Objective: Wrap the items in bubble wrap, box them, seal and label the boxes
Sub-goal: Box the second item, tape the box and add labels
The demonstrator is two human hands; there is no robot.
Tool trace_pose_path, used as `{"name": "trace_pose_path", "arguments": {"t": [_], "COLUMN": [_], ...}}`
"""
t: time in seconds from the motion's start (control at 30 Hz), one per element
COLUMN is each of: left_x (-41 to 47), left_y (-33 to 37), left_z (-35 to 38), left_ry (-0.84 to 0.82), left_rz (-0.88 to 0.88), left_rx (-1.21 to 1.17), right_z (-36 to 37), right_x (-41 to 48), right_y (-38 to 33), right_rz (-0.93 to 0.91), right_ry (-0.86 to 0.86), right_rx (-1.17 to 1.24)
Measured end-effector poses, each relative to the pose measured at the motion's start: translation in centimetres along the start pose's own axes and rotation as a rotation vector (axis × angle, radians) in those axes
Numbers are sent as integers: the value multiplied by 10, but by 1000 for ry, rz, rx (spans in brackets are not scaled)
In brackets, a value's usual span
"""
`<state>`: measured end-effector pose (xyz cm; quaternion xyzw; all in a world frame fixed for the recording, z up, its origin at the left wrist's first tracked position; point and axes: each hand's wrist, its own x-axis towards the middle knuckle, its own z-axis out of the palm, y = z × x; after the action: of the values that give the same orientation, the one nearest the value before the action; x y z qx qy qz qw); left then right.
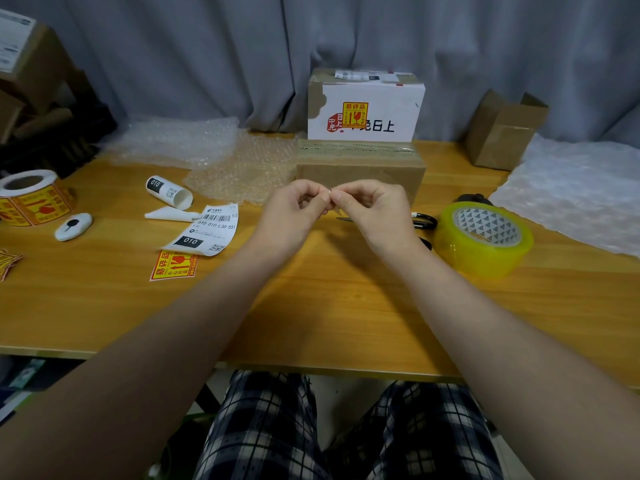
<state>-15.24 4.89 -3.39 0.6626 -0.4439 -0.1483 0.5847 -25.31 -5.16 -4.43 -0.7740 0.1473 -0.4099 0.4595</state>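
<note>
wooden table before a grey curtain: just in front of a taped brown box, the left hand and right hand meet, fingers curled, both pinching a tiny white scrap too small to identify. bubble wrap lies left of the box, a yellow tape roll sits right, and a shipping label lies at left.
</note>
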Motion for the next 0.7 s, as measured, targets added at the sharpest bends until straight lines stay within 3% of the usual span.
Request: {"name": "trace_pose_path", "arguments": {"t": [0.13, 0.37, 0.7], "left_x": [-1, -2, 0], "left_y": [0, 0, -3], "left_z": [1, 0, 3], "left_ry": [9, -13, 35], "left_rz": [9, 8, 35], "left_rx": [5, -76, 37], "right_z": [-1, -4, 2], "right_x": [-1, -2, -2], "right_y": [1, -1, -4], "right_rz": [-69, -29, -64], "right_ry": [-13, -72, 9], "right_rx": [-128, -25, -168]}}
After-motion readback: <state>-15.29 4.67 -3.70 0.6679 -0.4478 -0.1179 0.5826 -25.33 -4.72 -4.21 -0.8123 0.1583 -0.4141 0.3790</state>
